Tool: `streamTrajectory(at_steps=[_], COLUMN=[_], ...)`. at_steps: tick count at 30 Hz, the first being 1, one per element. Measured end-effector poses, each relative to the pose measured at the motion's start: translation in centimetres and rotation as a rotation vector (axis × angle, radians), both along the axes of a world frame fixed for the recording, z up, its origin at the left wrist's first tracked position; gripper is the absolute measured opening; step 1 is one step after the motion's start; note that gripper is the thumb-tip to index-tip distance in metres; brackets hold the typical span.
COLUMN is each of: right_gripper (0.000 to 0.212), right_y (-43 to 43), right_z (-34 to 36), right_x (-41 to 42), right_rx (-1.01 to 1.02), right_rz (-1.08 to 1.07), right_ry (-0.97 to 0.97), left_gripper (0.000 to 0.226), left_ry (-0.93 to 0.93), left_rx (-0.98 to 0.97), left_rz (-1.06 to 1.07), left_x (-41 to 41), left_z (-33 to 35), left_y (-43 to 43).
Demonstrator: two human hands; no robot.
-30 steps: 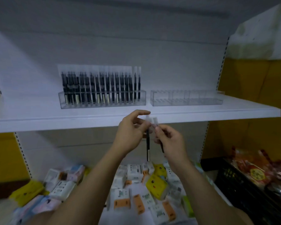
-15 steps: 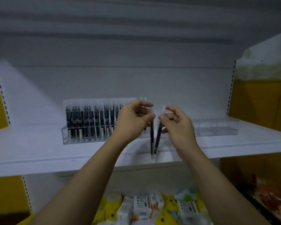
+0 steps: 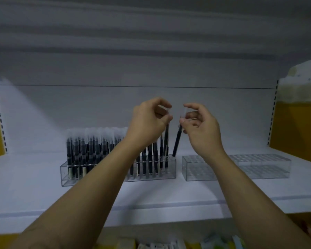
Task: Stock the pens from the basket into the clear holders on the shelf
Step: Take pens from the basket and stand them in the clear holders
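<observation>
left hand [image 3: 149, 121]: on my feed it was pinching the clear cap end of a dark pen [image 3: 166, 139], thumb and fingertips clamped on it. The pen hung pretty much upright.
that pen's low end: down among the last slots at the right end of the full holder [image 3: 66, 175]. I couldn't tell if it had bottomed out.
right hand [image 3: 199, 126]: same deal, fingers curled and pinching the top of a second pen [image 3: 177, 141], which was tilted with its top leaning right.
second pen's tip: right at the top right corner of the full holder. Whether it sat in a hole, no idea, too blurry.
stocked pens [image 3: 83, 151]: packed upright in rows, dark barrels with frosty caps.
in the way: my view of the full holder's middle was blocked by the left forearm, and the right forearm cut across the empty holder [image 3: 196, 168] just beside it.
shelf [image 3: 34, 194]: white, both holders stood on it near the back.
around: grey back panel [image 3: 151, 72], yellow wall [image 3: 298, 126] at the right, some blurry boxes [image 3: 160, 246] below the shelf edge.
</observation>
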State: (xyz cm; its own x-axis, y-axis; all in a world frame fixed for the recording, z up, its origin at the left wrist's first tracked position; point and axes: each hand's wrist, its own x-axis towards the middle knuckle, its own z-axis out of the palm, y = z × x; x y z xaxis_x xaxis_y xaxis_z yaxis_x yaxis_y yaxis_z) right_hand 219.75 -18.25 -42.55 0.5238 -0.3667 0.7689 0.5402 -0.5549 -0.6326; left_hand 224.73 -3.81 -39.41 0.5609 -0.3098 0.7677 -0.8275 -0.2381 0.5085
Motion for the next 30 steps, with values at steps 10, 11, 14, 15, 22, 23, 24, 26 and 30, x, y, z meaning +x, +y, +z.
streamTrajectory(at_steps=[10, 11, 14, 15, 22, 23, 24, 26, 30], right_gripper=[0.029, 0.030, 0.031, 0.030, 0.025, 0.027, 0.029, 0.035, 0.046], right_y=[-0.3, -0.3, -0.4, -0.3, 0.3, 0.3, 0.2, 0.2, 0.2], right_z=[-0.5, -0.5, -0.3, -0.4, -1.7, -1.8, -1.8, -1.9, -1.8], right_x=[3.3, 3.5, 3.9, 4.0, 3.7, 3.6, 3.4, 3.1, 2.1], right_rx=[-0.037, -0.037, -0.054, -0.083, -0.392, -0.398, -0.405, -0.427, -0.440], right_rz=[-0.057, -0.061, -0.067, -0.072, -0.166, -0.164, -0.160, -0.158, -0.174], right_ry=[0.030, 0.034, 0.068, 0.092, 0.270, 0.286, 0.300, 0.320, 0.337], left_gripper=[0.017, 0.016, 0.012, 0.012, 0.015, 0.016, 0.018, 0.022, 0.032], left_ry=[-0.036, -0.023, -0.010, -0.021, -0.104, -0.118, -0.133, -0.180, -0.251], left_rx=[0.090, 0.131, 0.299, 0.328, 0.323, 0.321, 0.328, 0.364, 0.414], left_rz=[0.142, 0.163, 0.259, 0.287, 0.332, 0.335, 0.339, 0.352, 0.376], left_x=[2.3, 2.5, 2.9, 3.0, 3.1, 3.1, 3.2, 3.2, 2.9], left_z=[-1.4, -1.5, -1.8, -1.9, -2.3, -2.4, -2.5, -2.7, -3.1], left_y=[-0.7, -0.7, -0.5, -0.4, -0.4, -0.3, -0.2, -0.2, 0.2])
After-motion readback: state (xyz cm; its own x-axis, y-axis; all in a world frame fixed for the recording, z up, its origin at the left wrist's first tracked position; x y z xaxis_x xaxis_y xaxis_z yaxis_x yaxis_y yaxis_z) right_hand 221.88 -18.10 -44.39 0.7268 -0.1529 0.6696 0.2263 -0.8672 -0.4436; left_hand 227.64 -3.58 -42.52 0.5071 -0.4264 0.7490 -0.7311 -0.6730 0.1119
